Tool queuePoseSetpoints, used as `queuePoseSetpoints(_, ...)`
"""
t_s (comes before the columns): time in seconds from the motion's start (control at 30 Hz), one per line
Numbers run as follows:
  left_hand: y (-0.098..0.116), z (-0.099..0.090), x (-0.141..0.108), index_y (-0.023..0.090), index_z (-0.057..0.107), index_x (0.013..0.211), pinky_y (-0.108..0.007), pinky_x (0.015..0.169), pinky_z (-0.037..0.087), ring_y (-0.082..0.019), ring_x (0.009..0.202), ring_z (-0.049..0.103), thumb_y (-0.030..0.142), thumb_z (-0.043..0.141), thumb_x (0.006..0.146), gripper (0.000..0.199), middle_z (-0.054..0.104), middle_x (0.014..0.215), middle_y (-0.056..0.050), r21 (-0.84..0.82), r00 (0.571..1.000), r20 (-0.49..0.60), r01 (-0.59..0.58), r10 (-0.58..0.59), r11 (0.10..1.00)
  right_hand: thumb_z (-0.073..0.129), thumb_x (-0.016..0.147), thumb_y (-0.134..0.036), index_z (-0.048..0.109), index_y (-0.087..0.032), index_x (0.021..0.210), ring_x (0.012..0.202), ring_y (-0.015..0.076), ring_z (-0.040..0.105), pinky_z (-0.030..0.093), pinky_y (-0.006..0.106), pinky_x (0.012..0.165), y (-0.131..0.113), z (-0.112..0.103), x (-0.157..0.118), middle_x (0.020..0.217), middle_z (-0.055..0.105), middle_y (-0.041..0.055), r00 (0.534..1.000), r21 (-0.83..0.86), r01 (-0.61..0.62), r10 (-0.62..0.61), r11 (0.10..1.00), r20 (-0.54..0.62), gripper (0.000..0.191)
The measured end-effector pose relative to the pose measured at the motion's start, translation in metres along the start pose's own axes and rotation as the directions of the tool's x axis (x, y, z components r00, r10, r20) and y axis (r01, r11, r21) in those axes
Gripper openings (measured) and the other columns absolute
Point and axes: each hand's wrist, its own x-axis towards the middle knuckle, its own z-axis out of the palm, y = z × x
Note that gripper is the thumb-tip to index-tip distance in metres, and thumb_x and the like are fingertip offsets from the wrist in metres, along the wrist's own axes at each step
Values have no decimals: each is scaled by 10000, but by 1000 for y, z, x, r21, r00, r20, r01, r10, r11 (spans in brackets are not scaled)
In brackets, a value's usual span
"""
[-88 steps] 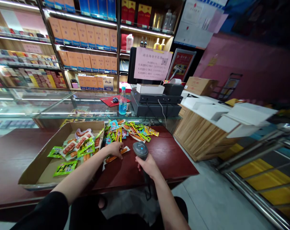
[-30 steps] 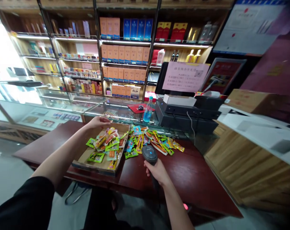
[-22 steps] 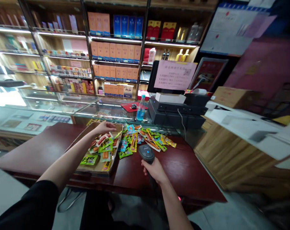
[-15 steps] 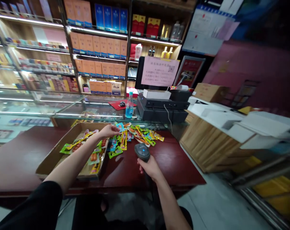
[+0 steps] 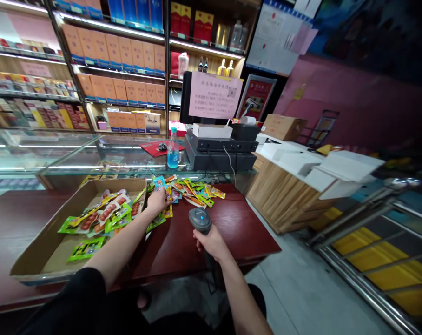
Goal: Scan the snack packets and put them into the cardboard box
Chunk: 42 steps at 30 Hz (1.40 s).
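Observation:
My right hand is wrapped round the handle of a dark grey barcode scanner, with a small blue light on its top. My left hand is down at the near-left side of a pile of snack packets on the table. Its fingers are curled and partly hidden; what they pinch, if anything, does not show. A blue packet lies just beyond the knuckles. Under my left forearm, a shallow cardboard box holds green packets and packed sausages.
The dark red table meets a glass counter at the back. On the counter are a blue drink bottle, a mouse and a monitor above a black cash drawer. A wooden cabinet stands right.
The view has swung to the right, showing more of the railing. My left hand has come nearer and rightward over the packets, its fingers lower. My right hand still grips the scanner.

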Motion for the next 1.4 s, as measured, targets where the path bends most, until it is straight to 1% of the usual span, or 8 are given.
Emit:
queuePoseSetpoints(0.17,-1,-3,5,141,493,1151,-315,747,446,-294,935,633,438,731,633,642,662,1003,-179,-129,996,57,75,-68,989,596,724,-354,578,-155,740,383,113,538,433,203,374,0,1,3,521,606,-7,1000,4,3,-3,1000,-1,201)
queuePoseSetpoints(0.3,-4,-5,8,154,620,954,-257,667,426,-223,800,633,328,753,579,435,683,853,-81,-338,984,155,133,-84,932,603,717,-352,576,-155,723,370,107,527,432,204,378,-2,3,3,505,600,-12,1000,8,8,-8,1000,10,199)
queuePoseSetpoints(0.5,-6,-1,-2,185,653,626,-258,620,400,-210,696,602,415,750,536,265,630,631,-43,-260,984,155,-46,89,964,609,720,-351,578,-155,697,362,105,522,423,198,378,-2,5,5,476,587,-17,1000,-10,6,-5,1000,19,200)
queuePoseSetpoints(0.67,-6,4,-2,183,662,644,-252,619,404,-183,664,593,354,713,564,195,636,648,-26,-289,975,163,-98,150,952,613,717,-341,578,-150,665,351,107,518,420,199,375,-7,4,8,444,569,-21,999,-24,-1,2,1000,32,201)
queuePoseSetpoints(0.83,-6,2,5,140,668,942,-230,635,441,-155,702,611,408,708,626,416,688,807,-37,-687,990,38,-74,138,723,609,715,-336,577,-151,675,357,108,517,431,206,384,-17,3,8,438,556,-29,1000,-18,3,-2,1000,22,192)
queuePoseSetpoints(0.93,-3,-4,4,127,683,1011,-236,662,465,-166,756,622,495,709,643,520,709,897,-67,-804,982,26,-91,188,588,617,707,-337,574,-151,668,353,103,512,431,203,389,-26,1,11,432,554,-29,1000,-14,-1,1,1000,17,195)
queuePoseSetpoints(1.07,-2,-11,0,132,694,1078,-244,662,477,-169,755,627,529,717,639,592,720,938,-76,-850,958,114,-42,262,525,627,703,-334,586,-142,664,356,96,512,437,197,390,-34,-5,19,432,555,-23,1000,-8,-10,10,1000,-5,199)
queuePoseSetpoints(1.4,-4,-15,-1,159,734,893,-226,578,459,-136,620,604,414,803,561,425,718,758,-45,-911,974,191,128,125,393,632,697,-321,586,-147,640,350,93,503,435,196,371,-38,-14,29,418,543,-34,999,25,-14,15,1000,-44,189)
